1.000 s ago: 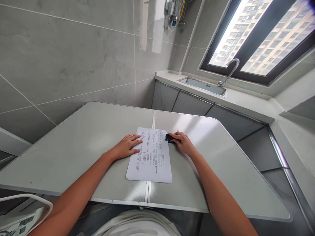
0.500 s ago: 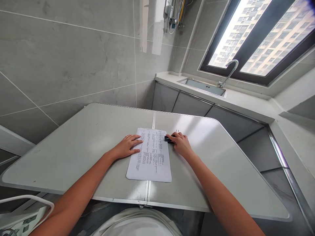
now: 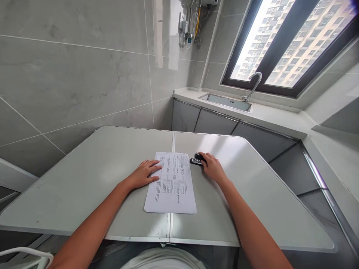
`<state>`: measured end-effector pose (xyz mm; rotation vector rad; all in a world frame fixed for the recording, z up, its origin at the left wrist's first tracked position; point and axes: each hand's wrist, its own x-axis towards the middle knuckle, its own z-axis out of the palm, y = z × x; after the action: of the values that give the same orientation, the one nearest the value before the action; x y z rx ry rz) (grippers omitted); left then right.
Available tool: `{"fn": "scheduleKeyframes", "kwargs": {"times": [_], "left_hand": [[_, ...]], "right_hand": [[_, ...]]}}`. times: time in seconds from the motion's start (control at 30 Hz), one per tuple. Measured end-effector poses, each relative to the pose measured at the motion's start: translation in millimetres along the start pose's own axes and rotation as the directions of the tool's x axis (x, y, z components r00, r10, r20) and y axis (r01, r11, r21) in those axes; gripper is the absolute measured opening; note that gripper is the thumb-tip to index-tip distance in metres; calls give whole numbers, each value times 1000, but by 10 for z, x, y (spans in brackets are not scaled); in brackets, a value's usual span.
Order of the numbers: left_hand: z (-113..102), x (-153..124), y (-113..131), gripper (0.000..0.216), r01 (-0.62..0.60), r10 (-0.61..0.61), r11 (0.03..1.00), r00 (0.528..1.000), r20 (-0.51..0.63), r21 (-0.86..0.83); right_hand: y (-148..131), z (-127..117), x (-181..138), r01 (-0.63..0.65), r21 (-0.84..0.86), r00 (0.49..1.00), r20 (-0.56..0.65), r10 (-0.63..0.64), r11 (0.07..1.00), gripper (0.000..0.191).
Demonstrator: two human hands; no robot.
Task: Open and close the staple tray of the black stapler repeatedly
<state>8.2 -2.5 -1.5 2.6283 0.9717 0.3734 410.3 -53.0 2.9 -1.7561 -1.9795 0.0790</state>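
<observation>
A printed sheet of paper (image 3: 171, 183) lies on the grey folding table (image 3: 84, 179), across its middle seam. My left hand (image 3: 144, 173) rests flat on the sheet's left edge with the fingers stretched out. My right hand (image 3: 212, 166) is closed round a small black stapler (image 3: 197, 159), which sits just off the sheet's top right corner, touching the table.
Grey tiled wall stands behind the table. A counter with a steel sink (image 3: 226, 100) and a tap (image 3: 253, 85) runs along the right under a window. Pipes and a valve (image 3: 190, 26) hang on the wall above. A white cable (image 3: 25, 254) shows at the bottom left.
My right hand has drawn the stapler off the sheet's top right corner to the table just beside it. The left hand stays on the paper. The camera tilted slightly.
</observation>
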Motion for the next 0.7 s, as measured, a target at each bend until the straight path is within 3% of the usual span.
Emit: {"fn": "scheduleKeyframes", "kwargs": {"times": [0.1,0.17,0.27,0.33,0.4,0.53,0.63,0.7], "left_hand": [[3,0,-1,54,-4,4,1000,1000,2,-6],[-3,-2,5,56,-2,1,1000,1000,-4,-11],[-18,0,11,51,21,-22,1000,999,-30,-21],[-21,8,3,45,29,-30,999,998,-56,-27],[-15,17,-15,42,28,-31,999,995,-96,-33],[0,28,-38,37,40,-45,999,983,-178,-31],[-15,21,-33,33,68,-74,997,974,-212,-33],[-32,13,-32,31,90,-98,995,968,-229,-45]], "right_hand": [[81,4,-12,-58,-28,998,-16,57,998,40],[65,6,-12,-118,-57,990,-90,112,991,32],[-121,-15,-3,-162,-40,951,-273,145,986,26],[-362,-16,-1,-127,31,936,-327,130,991,26],[-669,36,-6,-52,129,954,-287,87,990,25],[-1260,309,-24,20,277,999,-37,-10,961,19],[-1475,513,-31,36,261,993,101,-65,965,18],[-1488,573,-42,56,261,988,127,-92,964,20]]}}
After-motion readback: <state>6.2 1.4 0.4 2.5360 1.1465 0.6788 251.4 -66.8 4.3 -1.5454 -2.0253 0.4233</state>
